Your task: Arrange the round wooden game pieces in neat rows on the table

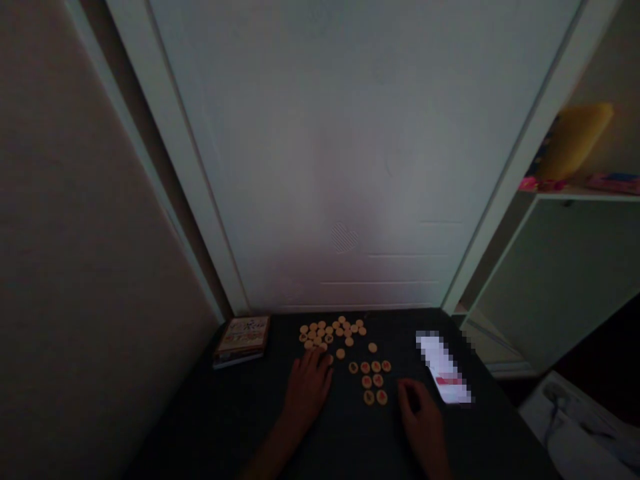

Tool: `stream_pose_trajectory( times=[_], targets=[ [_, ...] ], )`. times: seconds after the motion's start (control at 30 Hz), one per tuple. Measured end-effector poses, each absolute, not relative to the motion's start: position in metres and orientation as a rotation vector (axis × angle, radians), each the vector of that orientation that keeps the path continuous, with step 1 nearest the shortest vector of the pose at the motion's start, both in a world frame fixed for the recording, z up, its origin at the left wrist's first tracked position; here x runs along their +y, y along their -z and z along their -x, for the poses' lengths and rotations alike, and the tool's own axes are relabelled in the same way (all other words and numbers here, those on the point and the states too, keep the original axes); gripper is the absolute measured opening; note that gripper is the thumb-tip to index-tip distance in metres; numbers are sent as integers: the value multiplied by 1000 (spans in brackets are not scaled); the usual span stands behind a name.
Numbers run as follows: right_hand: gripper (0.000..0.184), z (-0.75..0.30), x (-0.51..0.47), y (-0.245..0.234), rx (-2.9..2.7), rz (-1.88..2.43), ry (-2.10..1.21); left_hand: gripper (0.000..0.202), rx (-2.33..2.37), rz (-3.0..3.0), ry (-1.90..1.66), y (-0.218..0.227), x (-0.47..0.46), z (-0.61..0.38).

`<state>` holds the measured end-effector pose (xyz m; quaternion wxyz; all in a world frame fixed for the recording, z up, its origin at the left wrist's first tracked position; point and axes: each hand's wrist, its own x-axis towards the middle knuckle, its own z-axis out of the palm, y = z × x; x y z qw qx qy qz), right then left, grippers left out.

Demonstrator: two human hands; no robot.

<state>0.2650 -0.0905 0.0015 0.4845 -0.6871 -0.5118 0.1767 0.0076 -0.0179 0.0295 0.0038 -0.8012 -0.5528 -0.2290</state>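
Several round wooden game pieces point(331, 331) lie in a loose heap at the far side of a dark table point(240, 413). A smaller group of pieces point(373, 380) with red marks sits in short rows nearer to me. My left hand point(309, 385) rests flat on the table, fingers stretched out, fingertips touching the near edge of the heap. My right hand point(419, 410) lies on the table just right of the small rows, fingers curled loosely; whether it holds anything is not visible in the dim light.
A flat game box point(243, 340) lies at the table's far left corner. A blurred white card point(444, 368) lies right of the pieces. A white door point(340, 167) stands behind the table. A shelf unit point(575, 193) with a yellow object is at right.
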Motion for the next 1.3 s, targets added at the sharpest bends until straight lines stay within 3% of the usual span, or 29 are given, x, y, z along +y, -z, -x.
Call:
stream_pose_trajectory(
  times=[0.43, 0.63, 0.87, 1.13, 1.3],
  targets=[
    [37, -245, -107, -9, -1261, 1607, -471, 16, -1818, 2761, 878, -26, -58, 26],
    [21, -202, -117, -21, -1597, 1368, -458, 21, -2175, 2918, 1441, -42, -66, 7],
    [31, -175, -108, -11, -1724, 1234, -454, 36, -2196, 3165, 2038, -41, -74, -9],
    [22, -175, -112, -8, -1694, 1235, -470, 40, -2273, 3258, 2043, -38, -75, -3],
    [25, -175, -111, -11, -1615, 1324, -541, 39, -2413, 3165, 1977, -38, -75, -6]
  ],
)
